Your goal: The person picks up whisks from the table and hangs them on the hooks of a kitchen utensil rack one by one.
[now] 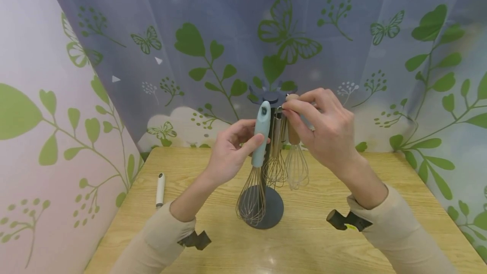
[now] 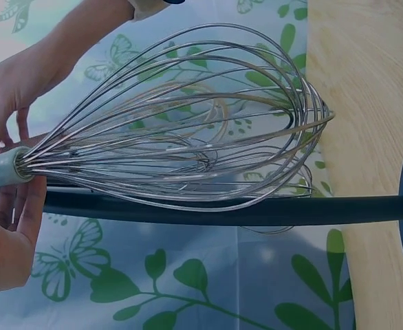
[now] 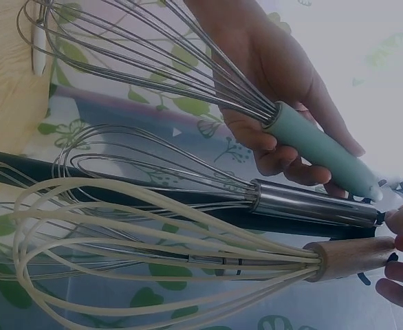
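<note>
My left hand (image 1: 230, 151) grips a balloon whisk (image 1: 260, 151) by its pale blue-green handle, fingers behind and thumb in front. Its wire head hangs down before a dark whisk stand (image 1: 275, 210). With thumb and forefinger, my right hand (image 1: 329, 126) pinches the top end of a steel-handled whisk (image 3: 318, 203), just below the stand's top ring. Beside it hangs a whisk with a wooden handle (image 3: 349, 260) and cream-coloured loops, close under the right fingers. Behind that, another wire whisk is mostly hidden in the right wrist view.
On the wooden table (image 1: 304, 240), a white-handled utensil (image 1: 160, 187) lies to the left, its lower part hidden by my left sleeve. The stand's hooked top (image 1: 271, 96) rises between both hands. A printed cloth (image 1: 236, 24) closes off the back and sides.
</note>
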`<state>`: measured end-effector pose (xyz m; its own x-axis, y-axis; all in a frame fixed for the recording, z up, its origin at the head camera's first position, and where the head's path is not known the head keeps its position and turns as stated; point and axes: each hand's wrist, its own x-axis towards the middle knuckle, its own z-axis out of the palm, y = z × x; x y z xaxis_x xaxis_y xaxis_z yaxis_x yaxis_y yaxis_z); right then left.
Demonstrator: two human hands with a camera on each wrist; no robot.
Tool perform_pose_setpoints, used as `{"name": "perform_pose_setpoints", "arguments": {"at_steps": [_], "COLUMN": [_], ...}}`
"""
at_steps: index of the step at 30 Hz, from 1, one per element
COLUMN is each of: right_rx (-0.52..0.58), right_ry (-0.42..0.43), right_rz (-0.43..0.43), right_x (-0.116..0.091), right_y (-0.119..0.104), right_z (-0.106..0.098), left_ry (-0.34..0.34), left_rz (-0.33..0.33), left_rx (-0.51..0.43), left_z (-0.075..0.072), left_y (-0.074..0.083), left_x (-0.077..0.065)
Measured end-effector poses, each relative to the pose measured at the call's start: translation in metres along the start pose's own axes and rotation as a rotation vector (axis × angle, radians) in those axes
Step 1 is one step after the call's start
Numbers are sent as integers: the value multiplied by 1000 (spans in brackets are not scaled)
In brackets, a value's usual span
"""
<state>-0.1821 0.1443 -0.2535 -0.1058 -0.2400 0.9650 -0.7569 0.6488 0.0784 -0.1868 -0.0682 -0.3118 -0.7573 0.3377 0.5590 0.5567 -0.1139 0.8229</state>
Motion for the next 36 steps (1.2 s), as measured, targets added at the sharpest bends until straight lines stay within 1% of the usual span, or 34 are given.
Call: {"name": "perform_pose_setpoints", "arguments": {"at_steps": [8,13,24,36], "right_rx": [-7,-2,2,8], "right_ry": [-1,13,24,8], "right_rz": [-1,3,4,14], "right_x": [-1,-2,-2,-3], "right_y": [0,-1,-1,-1], "right_z": [0,1,2,1], "left_ry": [2,1,-7,7], "left_rz": [-13,-25,-13,-47], "left_rx": [1,4,18,9], "left_z": [1,1,1,1], "left_y": [-4,-7,-12,-13], "left_x": [0,0,3,4]}}
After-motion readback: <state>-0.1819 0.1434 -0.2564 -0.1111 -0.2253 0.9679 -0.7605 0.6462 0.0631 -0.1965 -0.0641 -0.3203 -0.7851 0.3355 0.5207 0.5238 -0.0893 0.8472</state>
